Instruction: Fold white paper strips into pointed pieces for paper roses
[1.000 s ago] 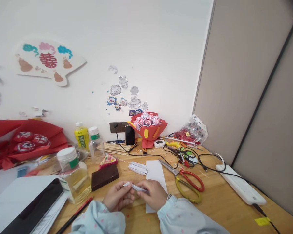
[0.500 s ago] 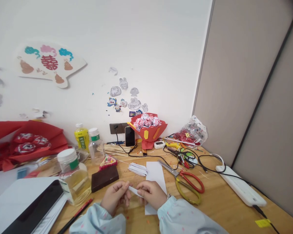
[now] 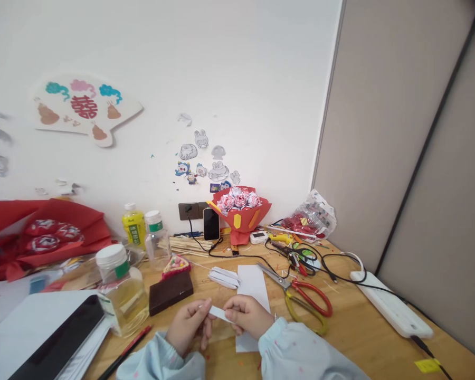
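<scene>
A narrow white paper strip point(image 3: 220, 314) is stretched between my two hands, low in the view. My left hand point(image 3: 190, 323) pinches its left end between thumb and forefinger. The right end is gripped by the thumb and fingers of my right hand point(image 3: 250, 315). Beneath my right hand lies a flat white sheet of paper point(image 3: 254, 282), partly covered by it. Just beyond the hands sits a bundle of folded white paper strips point(image 3: 224, 277). To the right rest large scissors point(image 3: 309, 298) with one red and one yellow handle, blades parted.
A dark brown box point(image 3: 171, 293) and a jar of yellowish liquid point(image 3: 123, 301) stand left of my hands. Behind are a phone point(image 3: 211, 224) and a red-wrapped paper flower bouquet point(image 3: 239, 216). A white power strip point(image 3: 391, 305) with cables lies at right.
The paper strip now shows its flat face more broadly between my hands. Both hands keep their hold, with slight finger shifts. The whole view has shifted a little.
</scene>
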`<action>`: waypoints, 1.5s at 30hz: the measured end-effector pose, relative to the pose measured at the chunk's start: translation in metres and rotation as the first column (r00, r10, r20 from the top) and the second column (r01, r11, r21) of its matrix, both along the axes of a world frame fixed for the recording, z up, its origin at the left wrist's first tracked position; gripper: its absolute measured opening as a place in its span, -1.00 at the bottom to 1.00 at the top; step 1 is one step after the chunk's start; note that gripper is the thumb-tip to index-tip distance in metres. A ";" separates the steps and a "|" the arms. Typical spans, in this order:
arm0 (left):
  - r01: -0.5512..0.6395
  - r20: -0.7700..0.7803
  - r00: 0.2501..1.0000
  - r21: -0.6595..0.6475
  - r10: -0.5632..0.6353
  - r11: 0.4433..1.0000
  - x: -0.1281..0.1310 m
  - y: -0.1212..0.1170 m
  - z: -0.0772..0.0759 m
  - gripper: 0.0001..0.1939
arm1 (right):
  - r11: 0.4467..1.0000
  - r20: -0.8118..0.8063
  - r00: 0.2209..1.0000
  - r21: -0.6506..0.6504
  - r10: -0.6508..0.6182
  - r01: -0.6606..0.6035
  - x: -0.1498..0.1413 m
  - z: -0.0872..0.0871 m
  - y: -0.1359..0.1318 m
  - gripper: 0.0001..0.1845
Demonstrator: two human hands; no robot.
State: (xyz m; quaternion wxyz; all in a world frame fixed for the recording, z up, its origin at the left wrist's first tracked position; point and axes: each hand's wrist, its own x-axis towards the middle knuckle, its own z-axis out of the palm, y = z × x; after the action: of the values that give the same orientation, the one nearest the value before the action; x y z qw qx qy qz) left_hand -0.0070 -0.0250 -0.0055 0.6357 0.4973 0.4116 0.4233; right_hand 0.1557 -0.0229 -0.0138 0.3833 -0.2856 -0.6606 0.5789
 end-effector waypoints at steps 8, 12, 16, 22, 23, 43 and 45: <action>0.064 -0.175 0.983 0.043 -0.055 0.997 0.009 -0.008 -0.007 -0.45 | 0.998 0.018 0.997 -0.004 -0.070 0.070 -0.008 0.002 -0.007 -0.57; 0.028 -0.194 0.981 0.064 -0.015 0.998 0.010 -0.010 -0.007 -0.41 | 0.999 0.034 0.999 -0.002 -0.042 0.042 -0.010 -0.001 -0.006 -0.54; -0.019 -0.176 0.984 0.101 0.036 0.995 0.006 -0.008 -0.002 -0.41 | 1.000 0.067 0.998 0.002 -0.005 0.005 -0.008 -0.008 -0.003 -0.54; 0.035 -0.237 0.972 0.095 -0.011 0.995 0.009 -0.008 -0.009 -0.42 | 0.999 0.064 0.997 0.025 -0.031 0.030 -0.008 -0.009 -0.003 -0.53; 0.040 -0.253 0.967 0.097 -0.015 0.994 0.010 -0.009 -0.009 -0.41 | 0.999 0.070 0.997 0.024 -0.032 0.030 -0.009 -0.009 -0.004 -0.53; -0.057 -0.117 0.991 0.092 0.068 0.994 0.009 -0.013 -0.009 -0.40 | 0.994 0.060 0.997 -0.101 0.048 -0.042 -0.010 -0.002 -0.007 -0.42; -0.032 -0.122 0.992 0.073 0.041 0.997 0.009 -0.012 -0.011 -0.40 | 0.989 0.057 0.996 -0.129 0.075 -0.067 -0.010 0.001 -0.008 -0.42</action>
State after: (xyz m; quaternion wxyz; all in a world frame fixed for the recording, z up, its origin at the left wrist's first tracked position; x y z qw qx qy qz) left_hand 0.0017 -0.0373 -0.0166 0.5832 0.5370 0.4440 0.4175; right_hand 0.1459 -0.0311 -0.0127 0.3228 -0.3034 -0.6436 0.6241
